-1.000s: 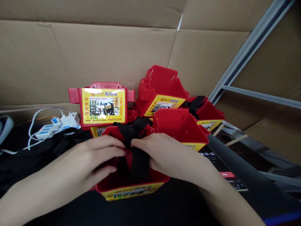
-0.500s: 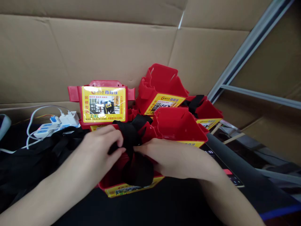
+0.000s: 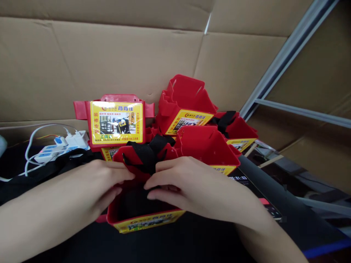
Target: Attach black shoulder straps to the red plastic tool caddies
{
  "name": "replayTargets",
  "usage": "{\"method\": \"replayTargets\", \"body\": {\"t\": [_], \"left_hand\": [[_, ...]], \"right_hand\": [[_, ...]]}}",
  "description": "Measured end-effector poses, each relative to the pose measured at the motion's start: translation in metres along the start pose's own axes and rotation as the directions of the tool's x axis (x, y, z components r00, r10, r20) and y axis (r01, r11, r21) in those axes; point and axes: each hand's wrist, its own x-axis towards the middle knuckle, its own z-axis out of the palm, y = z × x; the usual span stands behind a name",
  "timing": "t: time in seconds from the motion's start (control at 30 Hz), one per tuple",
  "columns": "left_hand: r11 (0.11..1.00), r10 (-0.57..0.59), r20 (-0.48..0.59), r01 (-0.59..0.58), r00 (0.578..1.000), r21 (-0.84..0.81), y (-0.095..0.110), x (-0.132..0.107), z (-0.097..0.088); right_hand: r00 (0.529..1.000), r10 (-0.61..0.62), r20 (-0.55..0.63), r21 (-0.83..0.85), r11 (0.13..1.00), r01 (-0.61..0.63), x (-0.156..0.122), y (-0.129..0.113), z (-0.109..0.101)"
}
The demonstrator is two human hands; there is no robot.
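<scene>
A red plastic tool box with a yellow label stands in front of me. A black webbing strap is looped and bunched at its back wall, and dark strap material lies inside the box. My left hand is over the left side of the box, thumb and fingers apart and curved, holding nothing visible. Over the right side, my right hand has bent fingers with a gap to the thumb. Its fingertips reach into the box by the dark strap; whether they touch it I cannot tell.
More red boxes stand behind: one with its label facing me, one at the back, one beside mine and one with a strap. A power strip, a phone-like timer display, cardboard wall and metal frame surround them.
The black strap loop hanging over the front box has gone down inside it. Both hands have let go of the strap knot and come lower and nearer, the left moving leftward.
</scene>
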Motion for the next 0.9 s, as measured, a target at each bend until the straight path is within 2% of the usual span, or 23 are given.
{"method": "replayTargets", "body": {"t": [0.13,0.17,0.23,0.3,0.37,0.43,0.53,0.63,0.7,0.83,0.9], "left_hand": [[0.985,0.037,-0.233,0.004,0.972,0.171,-0.009,0.011,-0.006],[0.977,0.074,-0.247,-0.021,0.966,0.212,-0.012,0.016,-0.004],[0.958,0.166,-0.186,-0.114,0.968,0.264,-0.018,0.024,0.004],[0.941,0.236,-0.124,-0.195,0.964,0.275,-0.024,0.031,0.014],[0.934,0.263,-0.154,-0.212,0.952,0.287,-0.029,0.036,0.022],[0.932,0.272,-0.209,-0.202,0.939,0.301,-0.032,0.039,0.028],[0.92,0.278,-0.206,-0.199,0.938,0.337,-0.031,0.042,0.031],[0.885,0.324,-0.187,-0.227,0.927,0.407,-0.025,0.041,0.029],[0.868,0.381,-0.162,-0.292,0.91,0.402,-0.024,0.04,0.028],[0.868,0.46,-0.104,-0.422,0.882,0.26,-0.028,0.038,0.025],[0.879,0.449,-0.081,-0.423,0.89,0.218,-0.03,0.039,0.025]], "right_hand": [[0.991,0.106,0.08,-0.21,0.974,-0.087,0.019,0.003,0.026],[0.987,0.117,0.108,-0.237,0.967,-0.089,0.021,0.004,0.033],[0.978,0.122,0.169,-0.241,0.967,-0.079,0.024,0.006,0.044],[0.971,0.12,0.206,-0.211,0.975,-0.076,0.022,0.009,0.046],[0.974,0.114,0.195,-0.171,0.982,-0.08,0.018,0.01,0.039],[0.979,0.12,0.164,-0.112,0.988,-0.103,0.013,0.01,0.027],[0.987,0.153,0.054,-0.061,0.987,-0.149,0.008,0.01,0.014],[0.967,0.208,-0.147,-0.11,0.968,-0.225,0.01,0.015,0.016],[0.943,0.241,-0.23,-0.099,0.958,-0.269,0.014,0.02,0.019],[0.949,0.243,-0.201,0.074,0.97,-0.232,0.017,0.028,0.016],[0.934,0.232,-0.27,0.106,0.972,-0.211,0.015,0.031,0.01]]}}
